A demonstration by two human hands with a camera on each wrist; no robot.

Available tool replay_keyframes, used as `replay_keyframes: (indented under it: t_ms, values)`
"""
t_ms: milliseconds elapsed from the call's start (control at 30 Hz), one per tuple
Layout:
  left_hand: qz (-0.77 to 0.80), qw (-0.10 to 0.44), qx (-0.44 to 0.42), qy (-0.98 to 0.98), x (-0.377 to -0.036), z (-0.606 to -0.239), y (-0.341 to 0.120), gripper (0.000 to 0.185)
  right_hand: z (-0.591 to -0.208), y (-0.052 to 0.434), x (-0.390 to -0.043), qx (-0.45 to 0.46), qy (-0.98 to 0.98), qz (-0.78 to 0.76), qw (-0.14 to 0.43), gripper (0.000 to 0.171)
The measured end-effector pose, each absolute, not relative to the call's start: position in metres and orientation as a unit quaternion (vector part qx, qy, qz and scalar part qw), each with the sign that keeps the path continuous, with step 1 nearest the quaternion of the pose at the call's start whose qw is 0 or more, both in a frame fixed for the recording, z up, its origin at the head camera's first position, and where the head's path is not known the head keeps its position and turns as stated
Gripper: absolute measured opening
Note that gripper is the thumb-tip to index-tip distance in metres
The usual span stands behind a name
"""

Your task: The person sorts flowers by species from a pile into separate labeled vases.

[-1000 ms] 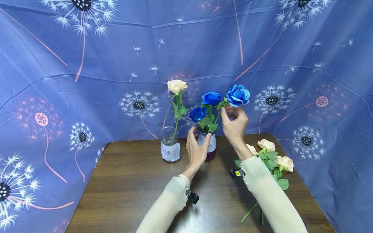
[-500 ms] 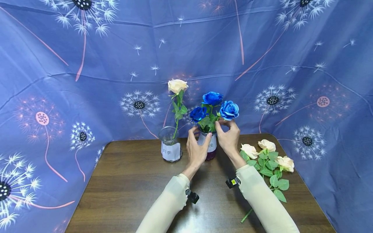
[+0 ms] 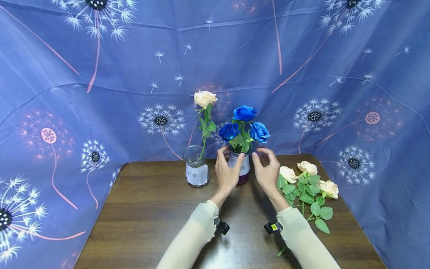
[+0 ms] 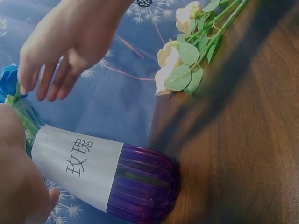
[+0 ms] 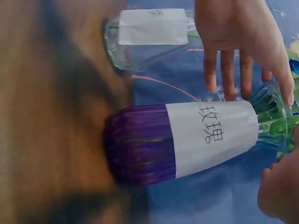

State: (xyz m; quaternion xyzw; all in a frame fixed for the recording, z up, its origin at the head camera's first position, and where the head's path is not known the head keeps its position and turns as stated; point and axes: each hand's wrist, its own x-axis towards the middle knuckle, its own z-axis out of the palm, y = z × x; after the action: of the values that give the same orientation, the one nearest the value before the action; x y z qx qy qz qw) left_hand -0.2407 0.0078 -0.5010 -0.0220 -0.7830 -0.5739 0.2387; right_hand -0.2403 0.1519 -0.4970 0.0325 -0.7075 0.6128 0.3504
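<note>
Your left hand point(image 3: 227, 172) grips the purple vase point(image 3: 242, 170) holding three blue roses point(image 3: 243, 125), right hand point(image 3: 268, 172) seemingly loose at 3 o'clock, cream roses point(image 3: 309, 179) left on the counter point(image 3: 151, 220)

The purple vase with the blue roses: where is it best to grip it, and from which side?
Probably grip the purple vase on its labelled middle, from the near side. It stands upright, the blue roses spread above the rim, and the left hand already holds it there; the right hand is beside it.
</note>
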Motion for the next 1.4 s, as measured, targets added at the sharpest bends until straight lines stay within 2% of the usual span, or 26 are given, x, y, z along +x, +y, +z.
replay_keyframes:
  t_ms: [500, 800, 967, 1167, 1400]
  values:
    - [-0.585, 0.244, -0.030, -0.773, -0.243, -0.503, 0.009, 0.063, -0.510, 0.211, -0.167, 0.068, -0.747, 0.598, 0.282, 0.042]
    - [-0.597, 0.248, -0.033, -0.762, -0.245, -0.504, 0.010, 0.064, -0.521, 0.259, -0.128, 0.055, -0.821, 0.509, 0.251, 0.045]
    - [-0.598, 0.245, -0.027, -0.763, -0.244, -0.504, 0.010, 0.064, -0.528, 0.289, -0.115, 0.024, -0.862, 0.453, 0.225, 0.043]
    - [-0.606, 0.236, -0.028, -0.759, -0.244, -0.505, 0.008, 0.065, -0.535, 0.312, -0.103, -0.019, -0.905, 0.391, 0.166, 0.046]
    - [-0.608, 0.238, -0.030, -0.757, -0.245, -0.507, 0.009, 0.064, -0.556, 0.313, -0.102, 0.009, -0.920, 0.366, 0.141, 0.048]
